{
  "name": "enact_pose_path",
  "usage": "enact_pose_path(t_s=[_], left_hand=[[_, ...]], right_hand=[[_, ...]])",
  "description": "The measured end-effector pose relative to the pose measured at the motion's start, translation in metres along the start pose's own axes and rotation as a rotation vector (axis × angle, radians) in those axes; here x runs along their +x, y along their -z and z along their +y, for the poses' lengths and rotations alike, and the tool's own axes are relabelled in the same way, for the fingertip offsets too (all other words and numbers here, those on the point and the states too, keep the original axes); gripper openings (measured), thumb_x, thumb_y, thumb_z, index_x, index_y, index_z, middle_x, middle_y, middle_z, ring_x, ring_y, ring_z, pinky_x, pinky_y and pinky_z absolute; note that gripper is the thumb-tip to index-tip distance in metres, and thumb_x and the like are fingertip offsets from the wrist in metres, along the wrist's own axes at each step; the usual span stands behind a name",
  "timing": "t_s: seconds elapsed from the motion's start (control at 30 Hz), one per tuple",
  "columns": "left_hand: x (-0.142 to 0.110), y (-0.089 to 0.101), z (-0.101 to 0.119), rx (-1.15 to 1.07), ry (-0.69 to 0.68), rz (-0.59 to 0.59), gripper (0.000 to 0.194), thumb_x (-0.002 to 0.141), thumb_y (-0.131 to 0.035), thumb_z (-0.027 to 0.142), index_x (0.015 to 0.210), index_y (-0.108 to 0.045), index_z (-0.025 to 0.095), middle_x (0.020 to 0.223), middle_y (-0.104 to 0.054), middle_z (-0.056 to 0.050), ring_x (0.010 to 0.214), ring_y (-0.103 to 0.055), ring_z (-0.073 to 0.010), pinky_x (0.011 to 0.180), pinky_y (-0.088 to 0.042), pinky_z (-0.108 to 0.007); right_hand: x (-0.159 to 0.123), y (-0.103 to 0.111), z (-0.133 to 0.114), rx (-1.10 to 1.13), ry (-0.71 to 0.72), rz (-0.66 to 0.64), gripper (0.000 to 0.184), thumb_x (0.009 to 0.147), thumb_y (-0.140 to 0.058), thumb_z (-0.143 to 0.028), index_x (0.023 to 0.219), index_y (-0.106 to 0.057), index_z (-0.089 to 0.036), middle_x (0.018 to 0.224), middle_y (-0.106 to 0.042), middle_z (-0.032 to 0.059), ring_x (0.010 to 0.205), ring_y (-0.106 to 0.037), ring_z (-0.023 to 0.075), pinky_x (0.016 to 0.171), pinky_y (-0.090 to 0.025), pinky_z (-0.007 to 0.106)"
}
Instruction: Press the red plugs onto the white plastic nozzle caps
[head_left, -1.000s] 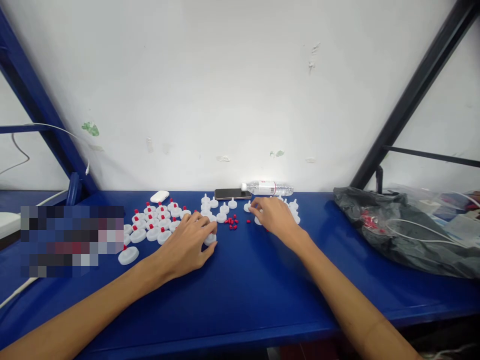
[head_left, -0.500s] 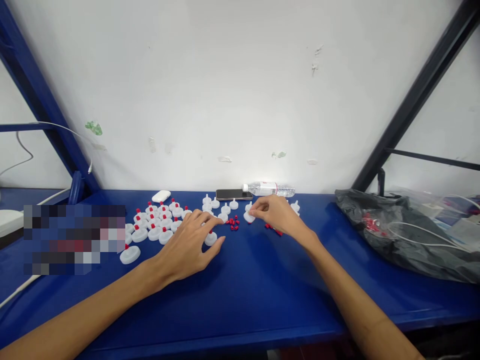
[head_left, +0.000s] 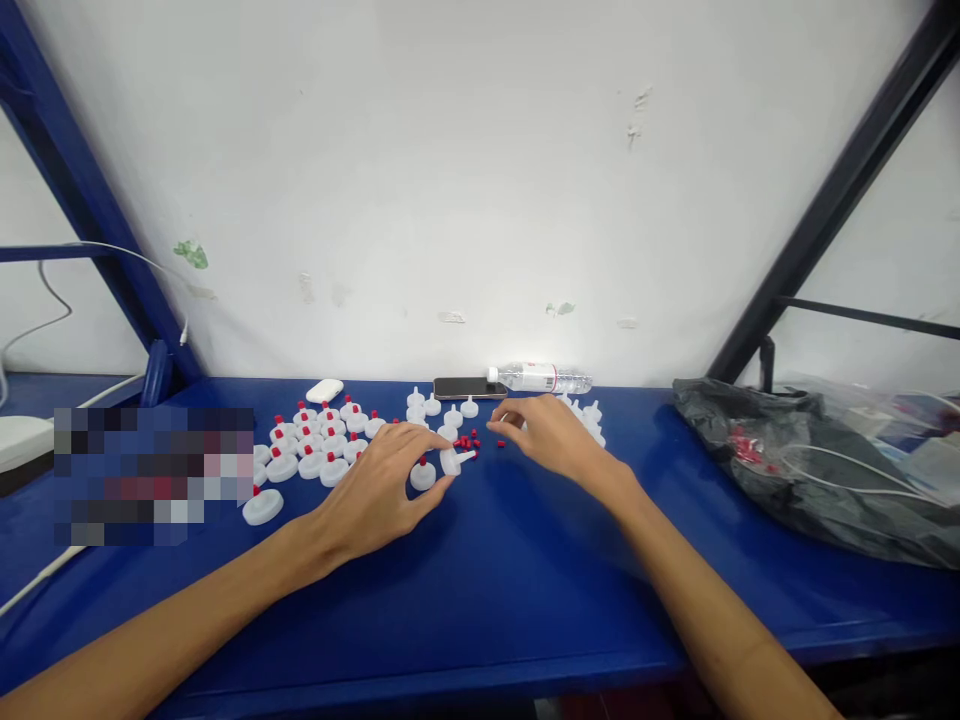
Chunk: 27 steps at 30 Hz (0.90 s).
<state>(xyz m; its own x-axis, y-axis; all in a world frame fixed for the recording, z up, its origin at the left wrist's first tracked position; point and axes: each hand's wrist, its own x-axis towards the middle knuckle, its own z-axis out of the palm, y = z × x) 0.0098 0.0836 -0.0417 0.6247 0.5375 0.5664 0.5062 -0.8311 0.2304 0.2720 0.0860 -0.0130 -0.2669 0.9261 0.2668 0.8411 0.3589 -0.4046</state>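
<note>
My left hand point(head_left: 394, 478) grips a white nozzle lid point(head_left: 451, 461) between thumb and fingers, its bare spout tilted to the right. My right hand point(head_left: 544, 430) is just right of it, with thumb and index fingertips slightly apart and nothing visible between them. Below those fingertips lies a single red tip cap point(head_left: 501, 443). Several more loose red caps point(head_left: 466, 442) form a small pile between the hands. Under my left fingers stands a lid with a red tip point(head_left: 423, 475).
White lids with red tips point(head_left: 307, 440) crowd the left of the blue table point(head_left: 480, 600). Uncapped lids point(head_left: 469, 407) stand behind the pile and beyond my right hand. A phone point(head_left: 469, 387), a water bottle point(head_left: 536, 377) and a white case point(head_left: 325, 391) line the wall. Right lies a dark plastic bag point(head_left: 750, 490).
The white nozzle lid has passed from my right hand to my left hand, which now grips it. My right hand has let go and shifted slightly left.
</note>
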Motion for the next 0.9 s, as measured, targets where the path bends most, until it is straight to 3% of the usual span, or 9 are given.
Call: enact_pose_path(t_s=[0.07, 0.2, 0.37, 0.5, 0.63, 0.9], left_hand=[[0.000, 0.000, -0.001, 0.000, 0.013, 0.005, 0.023, 0.097, -0.060, 0.032, 0.117, -0.065, 0.021, 0.115, -0.074, -0.005, 0.106, -0.064, -0.0255, 0.097, -0.049, -0.042], [0.000, -0.003, -0.004, 0.007, 0.007, 0.004, 0.029, 0.098, -0.060, 0.031, 0.125, -0.063, 0.021, 0.116, -0.073, -0.006, 0.106, -0.064, -0.0258, 0.099, -0.049, -0.043], [0.000, -0.006, -0.008, 0.018, -0.009, 0.011, 0.032, 0.098, -0.058, 0.027, 0.129, -0.064, 0.020, 0.121, -0.070, -0.009, 0.109, -0.062, -0.0271, 0.099, -0.049, -0.045], [0.000, -0.007, -0.010, 0.017, -0.002, 0.028, 0.031, 0.098, -0.060, 0.027, 0.127, -0.065, 0.020, 0.118, -0.072, -0.008, 0.109, -0.064, -0.0268, 0.099, -0.048, -0.045], [0.001, -0.007, -0.012, 0.010, -0.007, 0.043, 0.032, 0.098, -0.060, 0.027, 0.129, -0.063, 0.021, 0.116, -0.073, -0.007, 0.107, -0.064, -0.0261, 0.098, -0.048, -0.044], [0.001, -0.006, -0.012, 0.007, 0.000, 0.056, 0.032, 0.098, -0.059, 0.027, 0.129, -0.064, 0.022, 0.114, -0.073, -0.007, 0.104, -0.064, -0.0260, 0.092, -0.050, -0.041]], right_hand=[[0.002, -0.005, 0.010, -0.163, -0.032, -0.033, 0.018, 0.095, -0.069, -0.036, 0.101, -0.077, -0.021, 0.086, -0.080, 0.0047, 0.085, -0.073, 0.0248, 0.074, -0.047, 0.032], [0.003, -0.015, 0.017, -0.176, -0.033, -0.094, 0.005, 0.092, -0.071, -0.022, 0.093, -0.076, -0.021, 0.081, -0.078, 0.0054, 0.084, -0.072, 0.0257, 0.071, -0.044, 0.030], [0.001, -0.015, 0.007, -0.102, 0.018, -0.077, 0.012, 0.097, -0.064, -0.018, 0.090, -0.074, -0.020, 0.089, -0.078, 0.0067, 0.090, -0.072, 0.0241, 0.076, -0.048, 0.030], [0.000, -0.012, -0.005, 0.236, 0.116, -0.086, 0.013, 0.101, -0.062, -0.031, 0.099, -0.072, -0.022, 0.094, -0.079, 0.0025, 0.090, -0.075, 0.0182, 0.080, -0.054, 0.027], [-0.002, -0.010, -0.016, 0.618, 0.131, -0.087, 0.016, 0.096, -0.069, -0.036, 0.104, -0.070, -0.023, 0.087, -0.079, 0.0026, 0.085, -0.076, 0.0203, 0.081, -0.057, 0.032], [-0.004, -0.005, -0.021, 0.683, 0.106, -0.104, 0.017, 0.094, -0.070, -0.035, 0.107, -0.070, -0.023, 0.086, -0.079, 0.0034, 0.084, -0.076, 0.0207, 0.080, -0.058, 0.035]])
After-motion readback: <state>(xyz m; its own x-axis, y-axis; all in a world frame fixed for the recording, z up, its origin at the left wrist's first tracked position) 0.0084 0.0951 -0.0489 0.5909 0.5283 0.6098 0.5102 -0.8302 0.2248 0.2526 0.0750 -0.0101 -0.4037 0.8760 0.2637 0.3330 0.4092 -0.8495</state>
